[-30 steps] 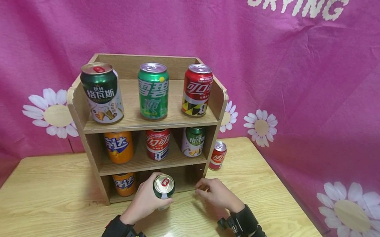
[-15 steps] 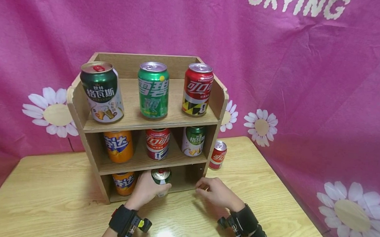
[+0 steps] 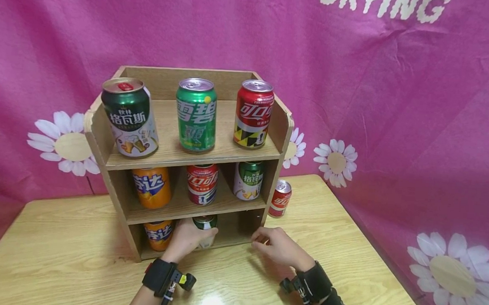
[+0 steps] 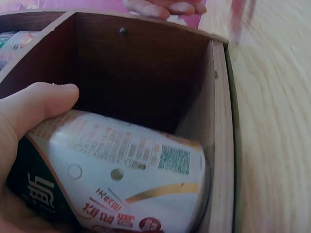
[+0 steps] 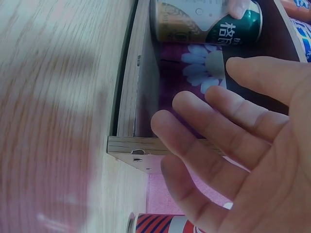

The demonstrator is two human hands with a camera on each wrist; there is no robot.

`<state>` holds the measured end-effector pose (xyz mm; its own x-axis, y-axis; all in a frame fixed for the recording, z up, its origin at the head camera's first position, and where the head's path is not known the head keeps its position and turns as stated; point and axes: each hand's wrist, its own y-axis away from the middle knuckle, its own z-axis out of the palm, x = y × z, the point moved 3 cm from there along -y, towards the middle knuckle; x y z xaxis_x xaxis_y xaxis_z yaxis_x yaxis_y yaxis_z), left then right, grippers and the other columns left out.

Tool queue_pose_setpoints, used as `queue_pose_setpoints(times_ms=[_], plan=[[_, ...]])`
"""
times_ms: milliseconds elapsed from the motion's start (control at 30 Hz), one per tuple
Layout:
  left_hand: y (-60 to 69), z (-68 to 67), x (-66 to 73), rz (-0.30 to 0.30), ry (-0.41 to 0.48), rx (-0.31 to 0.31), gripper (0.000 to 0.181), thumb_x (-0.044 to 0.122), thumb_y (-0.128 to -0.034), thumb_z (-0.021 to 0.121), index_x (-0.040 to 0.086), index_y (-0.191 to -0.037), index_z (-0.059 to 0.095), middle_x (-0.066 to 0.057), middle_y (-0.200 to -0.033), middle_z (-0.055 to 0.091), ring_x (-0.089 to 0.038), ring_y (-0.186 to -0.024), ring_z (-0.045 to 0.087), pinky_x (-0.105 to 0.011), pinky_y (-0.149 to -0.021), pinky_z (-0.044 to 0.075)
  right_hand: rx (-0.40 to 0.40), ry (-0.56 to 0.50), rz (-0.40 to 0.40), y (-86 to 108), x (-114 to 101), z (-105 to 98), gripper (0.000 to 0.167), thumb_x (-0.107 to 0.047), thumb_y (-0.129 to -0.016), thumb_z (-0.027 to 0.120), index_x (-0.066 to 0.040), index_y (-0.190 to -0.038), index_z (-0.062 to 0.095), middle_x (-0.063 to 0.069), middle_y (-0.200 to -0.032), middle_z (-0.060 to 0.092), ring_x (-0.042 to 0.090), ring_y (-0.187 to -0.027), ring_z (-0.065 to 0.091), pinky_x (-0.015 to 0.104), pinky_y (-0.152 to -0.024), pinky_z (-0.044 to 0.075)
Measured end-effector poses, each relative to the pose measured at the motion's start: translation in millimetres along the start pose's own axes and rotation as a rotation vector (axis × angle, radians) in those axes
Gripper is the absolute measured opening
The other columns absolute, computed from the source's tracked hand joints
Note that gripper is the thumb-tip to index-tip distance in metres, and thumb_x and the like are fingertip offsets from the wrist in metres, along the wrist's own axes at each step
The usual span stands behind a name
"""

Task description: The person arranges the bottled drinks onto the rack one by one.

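Observation:
My left hand [image 3: 188, 239] grips a green-and-white drink can [image 3: 205, 223] in the middle of the bottom shelf. In the left wrist view the thumb lies along the upper part of that can [image 4: 121, 170], and its base is at the bottom board; whether it bears weight there I cannot tell. An orange can [image 3: 159, 236] stands just left of this hand, partly covered by it. At the lower right corner of the wooden rack [image 3: 194, 161] is my right hand [image 3: 280, 248], holding nothing. Its fingers [image 5: 194, 141] are relaxed and slightly bent in the right wrist view.
The top shelf bears a green-and-white can [image 3: 131, 119], a green can [image 3: 195, 115] and a red can [image 3: 254, 115]. On the middle shelf are an orange can [image 3: 153, 187], a red can [image 3: 202, 184] and a green-and-white can [image 3: 248, 181]. Another red can [image 3: 280, 199] stands on the table [image 3: 56, 253], right of the rack.
My left hand has carried the green-and-white can from in front of the rack into the bottom shelf, beside the orange can. The right hand has stayed in place.

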<state>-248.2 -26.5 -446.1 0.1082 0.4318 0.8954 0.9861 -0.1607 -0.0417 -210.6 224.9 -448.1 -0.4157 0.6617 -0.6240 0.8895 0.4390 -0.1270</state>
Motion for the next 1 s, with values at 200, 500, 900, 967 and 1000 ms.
queue_pose_setpoints(times_ms=[200,500,900,967,1000], plan=[[-2.0,-1.1,1.9,-0.018,-0.039,0.02,0.091,0.039,-0.0755,0.078,-0.003,-0.141,0.031,-0.024,-0.128,0.049,-0.038,-0.113,0.051,-0.049,-0.094,0.043,0.008,0.002,0.001,-0.6,-0.9,-1.7,0.012,-0.016,-0.091,0.064,-0.007,-0.097,0.066,-0.009,-0.081,0.064,0.006,-0.076,0.06,0.024,-0.066,0.049],[-3.5,3.7,3.4,0.079,-0.081,0.124,0.093,0.041,-0.0711,0.081,-0.001,-0.139,0.034,-0.021,-0.129,0.047,-0.035,-0.113,0.051,-0.047,-0.093,0.043,0.009,0.006,0.002,0.5,-1.7,-2.4,0.011,-0.016,-0.091,0.064,-0.007,-0.097,0.066,-0.009,-0.081,0.064,0.006,-0.076,0.06,0.027,-0.068,0.051],[-0.9,-3.1,-2.3,0.073,0.104,-0.068,0.062,0.008,-0.0766,0.072,-0.003,-0.131,0.044,-0.018,-0.122,0.054,-0.033,-0.11,0.051,-0.049,-0.095,0.04,-0.002,0.005,0.008,0.7,-0.3,-0.8,0.015,-0.018,-0.092,0.063,-0.005,-0.099,0.066,-0.008,-0.083,0.065,0.007,-0.078,0.061,0.027,-0.069,0.05],[-0.5,-3.3,-1.3,0.084,0.042,-0.042,0.06,0.012,-0.0767,0.073,-0.004,-0.128,0.046,-0.018,-0.119,0.057,-0.032,-0.107,0.053,-0.049,-0.093,0.042,-0.002,0.008,0.008,0.6,-0.2,-0.5,0.015,-0.018,-0.092,0.063,-0.005,-0.099,0.066,-0.008,-0.083,0.064,0.007,-0.078,0.061,0.027,-0.069,0.05],[-0.6,-3.1,-0.8,0.09,0.009,-0.027,0.06,0.013,-0.0767,0.074,-0.004,-0.128,0.047,-0.018,-0.117,0.057,-0.032,-0.106,0.054,-0.048,-0.092,0.043,-0.002,0.009,0.009,0.7,-0.4,-0.5,0.015,-0.018,-0.092,0.063,-0.005,-0.099,0.066,-0.008,-0.083,0.064,0.007,-0.078,0.061,0.027,-0.069,0.05]])
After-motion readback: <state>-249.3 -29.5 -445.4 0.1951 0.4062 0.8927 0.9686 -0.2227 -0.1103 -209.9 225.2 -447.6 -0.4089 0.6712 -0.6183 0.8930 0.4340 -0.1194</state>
